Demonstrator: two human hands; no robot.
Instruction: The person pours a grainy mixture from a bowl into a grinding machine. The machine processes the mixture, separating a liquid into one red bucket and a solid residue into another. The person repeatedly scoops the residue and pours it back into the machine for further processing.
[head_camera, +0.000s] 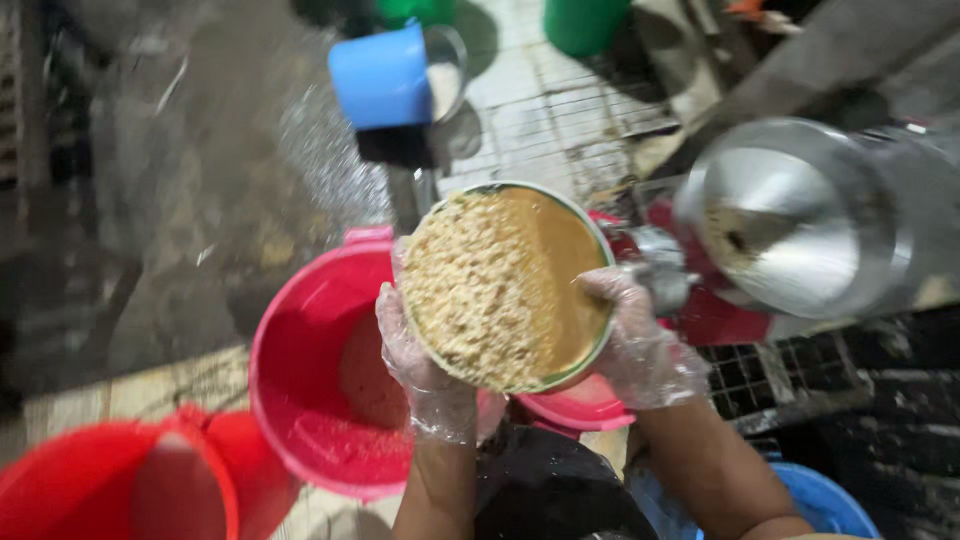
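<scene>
Both gloved hands, L (425, 370) & R (640, 335), clasp grain-filled bowl (505, 285) over pink bucket (320, 380)

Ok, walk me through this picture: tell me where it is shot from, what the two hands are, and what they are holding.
The one picture comes from a camera worn on a person's head, looking down at their own arms. Both hands wear thin clear plastic gloves. The left hand and the right hand grip opposite sides of a round green-rimmed bowl, tilted, holding pale crumbly grains and brownish liquid. Below it stands a large pink plastic bucket, with a red bucket at the lower left. To the right is a shiny metal funnel-shaped machine part. Farther off on the wet floor sits a blue plastic container.
</scene>
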